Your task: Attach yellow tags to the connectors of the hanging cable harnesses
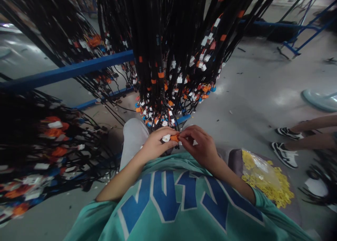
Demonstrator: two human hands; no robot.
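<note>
My left hand (158, 142) is closed around an orange wire connector (174, 138), with a white connector (166, 138) showing between its thumb and fingers. My right hand (201, 145) pinches at the right end of the orange connector; whether a small part sits between those fingertips is too small to make out. Just beyond my hands hangs a thick bundle of black wire harnesses (158, 40), its lower ends crowded with white, orange and blue connectors (155, 112).
A blue rack bar (68, 69) crosses on the left, with more harnesses (55, 142) hanging there. Small yellow plastic parts (280, 186) and a clear bag (263, 169) lie on a seat (292, 207) at my right. Another person's legs (310, 137) stand farther right.
</note>
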